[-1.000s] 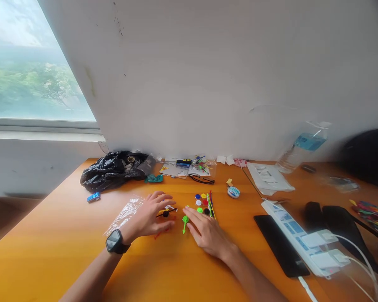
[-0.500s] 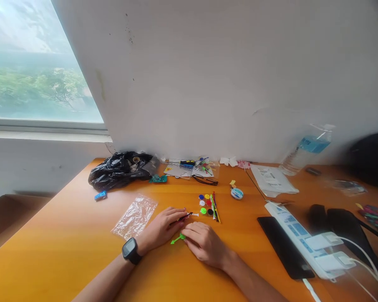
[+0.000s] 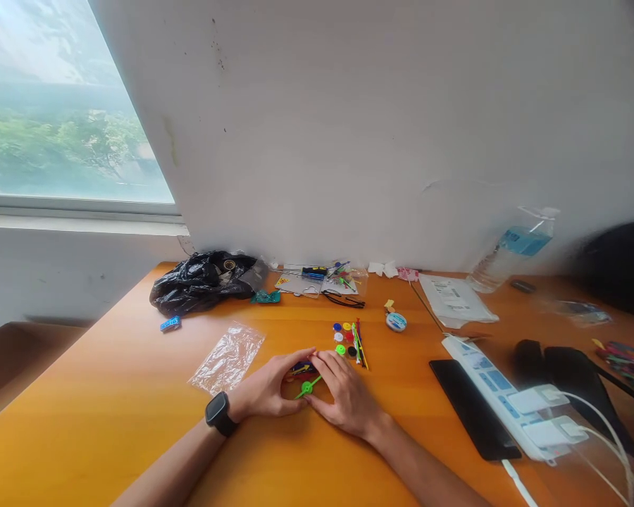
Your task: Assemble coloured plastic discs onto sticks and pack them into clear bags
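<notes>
My left hand (image 3: 261, 386), with a black watch (image 3: 218, 410) on its wrist, rests on the table with thumb and fingers apart. Opposite it, my right hand (image 3: 347, 396) curves inward, its fingertips meeting those of the left. Together they ring a small heap of plastic pieces. Inside lies a green clock-hand-like pointer (image 3: 307, 388) with a round hub, its ends close to both thumbs. A yellow arrow-shaped pointer (image 3: 301, 369) and darker pieces are partly hidden behind it. Just beyond the fingers are several coloured round caps (image 3: 340, 349) and a row of thin coloured sticks (image 3: 360, 345).
A clear plastic bag (image 3: 230, 359) lies left of the hands. Further back are a black bag (image 3: 203, 285), a small blue packet (image 3: 170, 323) and a round tin-like item (image 3: 396, 322). To the right are a phone (image 3: 473, 408), a power strip (image 3: 499, 394) and a water bottle (image 3: 507, 253).
My hands have come together at the fingertips and now encircle the pieces. The green pointer has shifted slightly away from me and turned, coming out from under my right hand.
</notes>
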Motion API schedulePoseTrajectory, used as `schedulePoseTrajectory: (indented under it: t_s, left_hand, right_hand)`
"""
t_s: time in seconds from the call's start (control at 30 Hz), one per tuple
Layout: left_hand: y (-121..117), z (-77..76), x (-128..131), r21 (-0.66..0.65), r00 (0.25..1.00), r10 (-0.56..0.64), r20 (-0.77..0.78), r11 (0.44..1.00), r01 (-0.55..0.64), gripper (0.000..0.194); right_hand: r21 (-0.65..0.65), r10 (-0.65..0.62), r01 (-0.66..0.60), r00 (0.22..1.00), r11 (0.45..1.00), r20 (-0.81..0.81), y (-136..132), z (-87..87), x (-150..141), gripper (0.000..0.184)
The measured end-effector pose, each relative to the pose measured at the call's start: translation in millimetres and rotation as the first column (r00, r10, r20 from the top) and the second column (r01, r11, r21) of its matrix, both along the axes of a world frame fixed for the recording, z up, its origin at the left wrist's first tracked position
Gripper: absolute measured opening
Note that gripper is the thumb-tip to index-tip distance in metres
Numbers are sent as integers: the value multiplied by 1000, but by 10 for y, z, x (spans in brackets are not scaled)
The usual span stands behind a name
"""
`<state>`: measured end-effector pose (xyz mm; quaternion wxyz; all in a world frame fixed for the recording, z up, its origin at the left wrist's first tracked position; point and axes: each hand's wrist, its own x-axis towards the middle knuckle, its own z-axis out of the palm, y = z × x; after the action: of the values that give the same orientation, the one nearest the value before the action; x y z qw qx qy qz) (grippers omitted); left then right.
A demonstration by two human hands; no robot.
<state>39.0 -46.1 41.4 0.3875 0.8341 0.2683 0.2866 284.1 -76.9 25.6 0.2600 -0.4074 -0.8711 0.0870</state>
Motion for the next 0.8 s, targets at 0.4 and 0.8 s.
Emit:
schedulePoseTrajectory:
  t_s: [0.4,0.8]
  left_hand:
    - [-66,-19,158,260,995,-29,-97,964,53,74]
    - [-48,-21,232,385,974,174,-146,917,-106,28]
  right_hand:
    - [-79,-19,15,999,997,-49,-225,55,58,39]
    - [-37,17,-22,990,999,-139,-178,-38,80,17]
